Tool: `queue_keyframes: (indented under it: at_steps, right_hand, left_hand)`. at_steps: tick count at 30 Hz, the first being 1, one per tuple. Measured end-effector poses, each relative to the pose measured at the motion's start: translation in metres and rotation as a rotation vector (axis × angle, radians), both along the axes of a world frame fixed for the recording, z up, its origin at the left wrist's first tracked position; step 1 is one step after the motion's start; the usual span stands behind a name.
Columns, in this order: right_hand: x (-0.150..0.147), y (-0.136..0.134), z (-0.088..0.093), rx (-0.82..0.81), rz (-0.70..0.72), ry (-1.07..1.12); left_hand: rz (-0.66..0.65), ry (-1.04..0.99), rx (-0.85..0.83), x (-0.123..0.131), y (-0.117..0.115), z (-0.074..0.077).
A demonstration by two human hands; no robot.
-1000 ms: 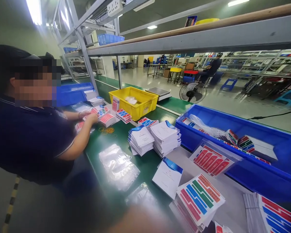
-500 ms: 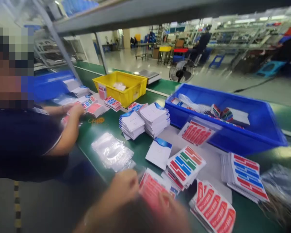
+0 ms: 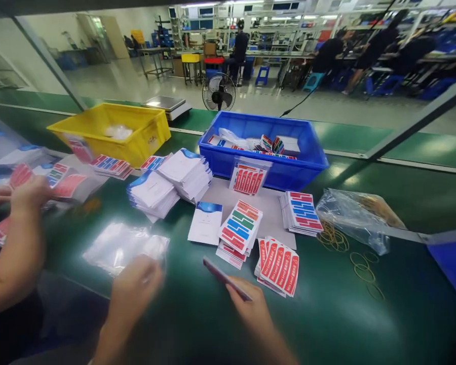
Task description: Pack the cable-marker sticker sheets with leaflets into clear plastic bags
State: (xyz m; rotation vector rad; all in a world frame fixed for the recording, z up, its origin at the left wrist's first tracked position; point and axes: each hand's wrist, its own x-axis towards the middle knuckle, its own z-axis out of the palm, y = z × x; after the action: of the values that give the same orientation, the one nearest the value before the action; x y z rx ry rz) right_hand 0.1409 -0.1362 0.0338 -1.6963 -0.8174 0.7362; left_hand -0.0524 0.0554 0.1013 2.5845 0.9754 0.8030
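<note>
My right hand is closed on a thin stack of sticker sheets, held edge-on above the green table. My left hand is blurred by motion; it rests at the near edge of a pile of clear plastic bags, and its fingers seem curled. Just beyond my right hand lie a stack of red label sheets, a stack of multicoloured sticker sheets and a white booklet.
A co-worker's arm and hand work at the left over more sheets. Booklet stacks, a yellow bin and a blue bin stand behind. Rubber bands and a plastic bag lie to the right.
The view swung right and down. My hands came into sight; the right one now holds sheets edge-on, and the left moved out to the plastic bags.
</note>
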Motion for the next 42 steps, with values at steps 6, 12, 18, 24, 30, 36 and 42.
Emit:
queue_keyframes:
  at_steps: [6, 12, 18, 24, 30, 36, 42]
  right_hand:
    - [-0.006, -0.004, 0.031, -0.062, -0.354, 0.378]
    - [-0.017, -0.008, 0.036, -0.171, -0.395, 0.478]
    - [-0.032, -0.005, 0.017, -0.127, -0.335, 0.669]
    - [-0.031, -0.004, 0.012, -0.081, -0.318, 0.837]
    - [-0.023, -0.009, 0.013, -0.179, -0.289, 0.721]
    - [-0.022, -0.012, 0.009, -0.28, -0.256, 0.567]
    - [-0.02, -0.003, 0.019, -0.308, -0.125, 0.399]
  left_hand:
    - [-0.123, 0.216, -0.092, 0.037, -0.022, -0.042]
    - [-0.123, 0.208, -0.257, 0.056, -0.046, -0.049]
    - [-0.168, 0.172, -0.276, 0.062, -0.056, -0.061]
    - [-0.202, 0.207, -0.261, 0.06, -0.058, -0.069]
    - [-0.197, 0.18, -0.225, 0.06, -0.06, -0.075]
    - [-0.193, 0.103, -0.2, 0.061, -0.061, -0.081]
    - [-0.296, 0.022, -0.137, 0.058, -0.061, -0.093]
